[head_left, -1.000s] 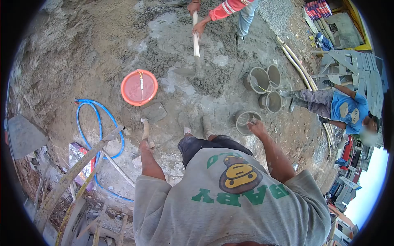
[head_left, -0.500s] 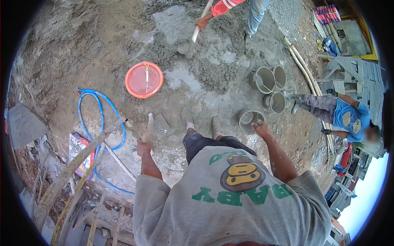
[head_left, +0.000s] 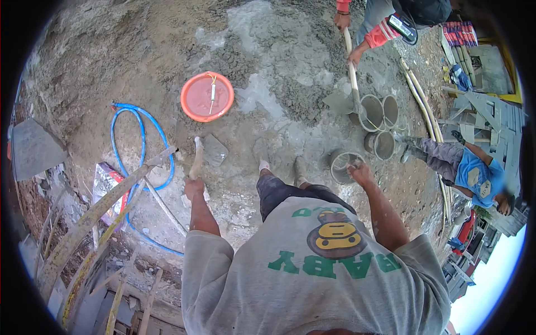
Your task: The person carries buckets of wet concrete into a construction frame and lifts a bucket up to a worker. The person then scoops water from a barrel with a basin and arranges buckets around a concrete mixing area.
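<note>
My left hand (head_left: 194,187) is wrapped round the pale handle (head_left: 197,159) of a tool, whose flat grey blade (head_left: 215,149) seems to lie on the wet ground. At the right, the fingers of my right hand (head_left: 362,173) are closed at the rim of a grey bucket (head_left: 341,167), on what looks like its handle. Between my arms my two feet stand in the wet mortar. A red basin (head_left: 191,106) of reddish water, with a small white tool (head_left: 213,94) across it, stands ahead of my left hand.
A co-worker in red sleeves (head_left: 379,34) holds a shovel (head_left: 353,78) beside several grey buckets (head_left: 384,146). Another person in a blue shirt (head_left: 477,173) stands at the right. A blue hose (head_left: 143,134), wooden poles (head_left: 95,218) and a printed sack (head_left: 106,187) are at the left.
The co-worker's shovel has moved right, to the buckets. The blade by my left hand has turned and shows broader. My right hand stays at the same bucket. The view has shifted.
</note>
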The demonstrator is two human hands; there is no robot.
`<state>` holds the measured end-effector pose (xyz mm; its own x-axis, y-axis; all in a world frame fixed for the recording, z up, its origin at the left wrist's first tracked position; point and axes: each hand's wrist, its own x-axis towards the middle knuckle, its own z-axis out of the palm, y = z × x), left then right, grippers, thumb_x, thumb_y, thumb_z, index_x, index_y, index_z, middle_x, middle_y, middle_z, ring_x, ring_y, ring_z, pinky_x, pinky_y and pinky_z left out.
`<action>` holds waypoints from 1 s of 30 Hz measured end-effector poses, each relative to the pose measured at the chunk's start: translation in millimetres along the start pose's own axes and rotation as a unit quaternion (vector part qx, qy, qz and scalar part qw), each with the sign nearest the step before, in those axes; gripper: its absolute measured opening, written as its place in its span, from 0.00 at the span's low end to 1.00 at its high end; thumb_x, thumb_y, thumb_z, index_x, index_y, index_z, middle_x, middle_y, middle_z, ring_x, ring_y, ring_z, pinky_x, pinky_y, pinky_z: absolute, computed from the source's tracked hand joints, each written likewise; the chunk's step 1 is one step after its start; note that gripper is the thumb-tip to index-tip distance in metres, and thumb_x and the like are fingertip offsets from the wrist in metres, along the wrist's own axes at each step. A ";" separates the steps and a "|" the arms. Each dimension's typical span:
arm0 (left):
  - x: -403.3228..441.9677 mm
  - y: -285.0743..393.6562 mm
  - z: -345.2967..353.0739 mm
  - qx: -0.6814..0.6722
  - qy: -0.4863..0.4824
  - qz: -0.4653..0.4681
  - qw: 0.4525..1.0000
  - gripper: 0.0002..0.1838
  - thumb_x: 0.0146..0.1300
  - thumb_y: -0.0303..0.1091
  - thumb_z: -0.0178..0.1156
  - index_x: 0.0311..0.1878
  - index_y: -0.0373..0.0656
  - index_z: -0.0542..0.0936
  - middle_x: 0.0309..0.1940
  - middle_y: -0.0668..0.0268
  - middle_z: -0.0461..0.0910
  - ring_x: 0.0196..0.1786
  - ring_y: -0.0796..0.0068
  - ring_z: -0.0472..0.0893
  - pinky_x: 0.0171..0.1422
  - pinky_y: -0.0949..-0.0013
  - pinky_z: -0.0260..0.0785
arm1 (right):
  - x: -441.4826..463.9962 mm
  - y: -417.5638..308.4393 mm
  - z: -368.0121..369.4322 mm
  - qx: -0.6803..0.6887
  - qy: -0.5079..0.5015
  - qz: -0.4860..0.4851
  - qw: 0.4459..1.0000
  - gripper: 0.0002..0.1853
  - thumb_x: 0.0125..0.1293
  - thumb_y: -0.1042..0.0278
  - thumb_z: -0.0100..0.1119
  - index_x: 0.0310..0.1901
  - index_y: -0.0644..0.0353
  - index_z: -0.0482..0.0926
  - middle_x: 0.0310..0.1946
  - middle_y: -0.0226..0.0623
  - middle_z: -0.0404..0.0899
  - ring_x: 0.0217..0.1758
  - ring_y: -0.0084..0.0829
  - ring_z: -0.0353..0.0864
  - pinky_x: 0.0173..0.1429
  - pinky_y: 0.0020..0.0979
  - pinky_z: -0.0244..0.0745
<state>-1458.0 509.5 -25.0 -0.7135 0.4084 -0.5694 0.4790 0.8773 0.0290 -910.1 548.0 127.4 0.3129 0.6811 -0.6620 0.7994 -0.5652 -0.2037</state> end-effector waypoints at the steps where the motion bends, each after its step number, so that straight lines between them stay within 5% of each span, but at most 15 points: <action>1: 1.8 5.6 2.5 0.010 -0.019 0.008 1.000 0.25 0.46 0.45 0.56 0.46 0.41 0.69 0.40 0.51 0.76 0.44 0.53 0.75 0.48 0.57 0.67 | -5.2 -9.7 -2.6 -0.008 -0.008 0.021 1.000 0.20 0.53 0.55 0.53 0.41 0.63 0.74 0.34 0.49 0.75 0.40 0.41 0.74 0.46 0.34 0.67; 2: -0.7 12.7 -1.3 0.020 -0.037 0.014 0.999 0.24 0.46 0.45 0.56 0.44 0.40 0.70 0.39 0.51 0.76 0.44 0.53 0.75 0.48 0.57 0.67 | -8.9 -16.6 -7.5 -0.017 -0.018 0.040 0.999 0.21 0.52 0.54 0.53 0.42 0.62 0.74 0.39 0.54 0.74 0.46 0.47 0.73 0.50 0.36 0.66; 5: 2.3 14.3 12.6 0.032 -0.053 0.033 0.998 0.21 0.45 0.43 0.56 0.41 0.39 0.73 0.39 0.51 0.76 0.44 0.54 0.75 0.48 0.57 0.67 | -1.1 6.2 7.5 -0.037 0.024 -0.003 0.999 0.15 0.55 0.57 0.52 0.36 0.62 0.74 0.22 0.38 0.76 0.28 0.30 0.76 0.37 0.31 0.67; 11: 3.9 9.6 33.7 0.034 -0.066 0.065 0.995 0.19 0.44 0.39 0.55 0.39 0.39 0.74 0.38 0.52 0.76 0.43 0.54 0.76 0.48 0.57 0.67 | -2.3 -0.6 10.2 -0.017 0.018 -0.019 1.000 0.16 0.54 0.56 0.53 0.34 0.64 0.75 0.22 0.41 0.77 0.31 0.32 0.77 0.39 0.31 0.68; 14: -18.0 21.0 19.3 0.028 -0.031 0.062 0.997 0.19 0.44 0.40 0.56 0.39 0.39 0.74 0.39 0.52 0.76 0.43 0.54 0.76 0.47 0.57 0.67 | -6.2 -10.9 0.6 -0.011 -0.046 0.028 0.998 0.26 0.52 0.51 0.52 0.42 0.70 0.73 0.42 0.60 0.71 0.50 0.51 0.69 0.52 0.38 0.64; 18: -65.9 52.3 -20.5 0.035 -0.003 0.050 0.998 0.20 0.46 0.40 0.57 0.41 0.38 0.73 0.41 0.52 0.75 0.44 0.53 0.75 0.48 0.58 0.66 | 1.9 7.1 6.5 0.027 -0.045 0.010 0.999 0.29 0.52 0.50 0.52 0.44 0.72 0.71 0.44 0.61 0.69 0.52 0.50 0.67 0.55 0.37 0.63; 21: -53.7 38.3 11.2 -0.091 0.047 0.160 0.982 0.22 0.48 0.41 0.58 0.45 0.37 0.73 0.43 0.51 0.74 0.47 0.54 0.73 0.51 0.60 0.64 | 7.3 20.6 9.9 0.030 -0.050 -0.002 0.998 0.30 0.52 0.50 0.52 0.47 0.71 0.69 0.47 0.60 0.68 0.54 0.49 0.66 0.57 0.36 0.61; 30: -139.2 16.3 61.9 -0.178 0.161 0.156 0.958 0.23 0.50 0.40 0.58 0.47 0.36 0.72 0.45 0.50 0.73 0.49 0.57 0.72 0.53 0.63 0.63 | 31.1 75.7 10.3 -0.029 -0.026 -0.081 0.996 0.28 0.52 0.50 0.51 0.47 0.67 0.70 0.46 0.55 0.70 0.53 0.46 0.68 0.55 0.36 0.63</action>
<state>-1319.2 451.3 3.8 -0.7119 0.6715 -0.2057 0.5314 0.7065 0.4674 -845.1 521.5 83.9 0.1517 0.7359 -0.6599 0.8663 -0.4204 -0.2697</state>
